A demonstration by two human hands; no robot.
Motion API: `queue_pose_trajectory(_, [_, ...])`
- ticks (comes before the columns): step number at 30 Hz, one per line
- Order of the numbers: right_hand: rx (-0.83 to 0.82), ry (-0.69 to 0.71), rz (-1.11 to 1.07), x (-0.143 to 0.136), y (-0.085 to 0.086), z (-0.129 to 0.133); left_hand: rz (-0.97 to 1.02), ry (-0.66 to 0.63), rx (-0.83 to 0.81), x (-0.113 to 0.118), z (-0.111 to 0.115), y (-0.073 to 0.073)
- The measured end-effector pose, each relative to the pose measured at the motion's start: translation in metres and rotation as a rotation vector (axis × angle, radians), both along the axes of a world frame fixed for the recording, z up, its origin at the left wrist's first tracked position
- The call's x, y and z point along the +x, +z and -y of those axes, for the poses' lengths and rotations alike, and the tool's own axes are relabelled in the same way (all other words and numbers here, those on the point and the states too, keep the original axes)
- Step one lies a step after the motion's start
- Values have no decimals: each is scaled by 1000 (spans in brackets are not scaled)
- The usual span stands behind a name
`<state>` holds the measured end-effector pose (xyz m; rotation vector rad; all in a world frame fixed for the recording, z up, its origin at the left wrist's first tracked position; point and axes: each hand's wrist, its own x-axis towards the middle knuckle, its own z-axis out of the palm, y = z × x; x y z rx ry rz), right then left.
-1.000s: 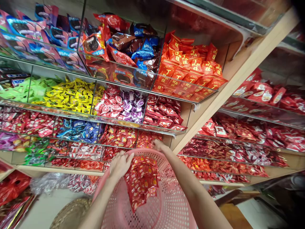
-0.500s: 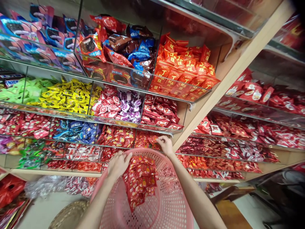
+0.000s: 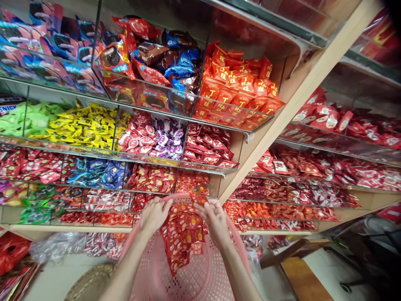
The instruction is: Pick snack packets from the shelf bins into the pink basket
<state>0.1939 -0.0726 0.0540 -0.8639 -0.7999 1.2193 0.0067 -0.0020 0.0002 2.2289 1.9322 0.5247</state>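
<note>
A pink perforated basket [image 3: 241, 246] is tilted against the front of the candy shelves. Small red candy packets [image 3: 181, 238] with orange prints lie in a pile inside it. My left hand [image 3: 156, 215] is closed over the basket's far rim, left of the pile. Above the right part of the pile, my right hand [image 3: 213, 215] pinches a red candy packet [image 3: 199, 197] between thumb and fingers. Behind the basket, a shelf compartment [image 3: 191, 182] holds similar red packets.
Tiered shelves with clear dividers hold yellow candies [image 3: 87, 127], purple candies [image 3: 167, 138] and large red packs [image 3: 241, 92]. A wooden post [image 3: 300, 88] slants up on the right. Below stand a woven basket [image 3: 90, 282] and a wooden stool [image 3: 302, 280].
My right hand has come down and back from the shelf compartment to over the basket, bringing a red packet. My left hand stays on the rim. The view has shifted slightly.
</note>
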Motion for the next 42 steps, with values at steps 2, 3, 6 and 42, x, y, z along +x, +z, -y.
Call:
queue_pose_trajectory(2, [61,-47,112,-9,4,10,-2,-3,3,0,0,0])
queue_pose_trajectory(3, [88,-76,178,-13,5,13,-2,-5,1,0,0,1])
queue_pose_trajectory(6, [171,-169,335,-20,5,19,2,-14,-15,-1,1,3])
queue_pose_trajectory(42, [-283,-9,268,13,-43,-45,32,-18,-42,-1,2,8])
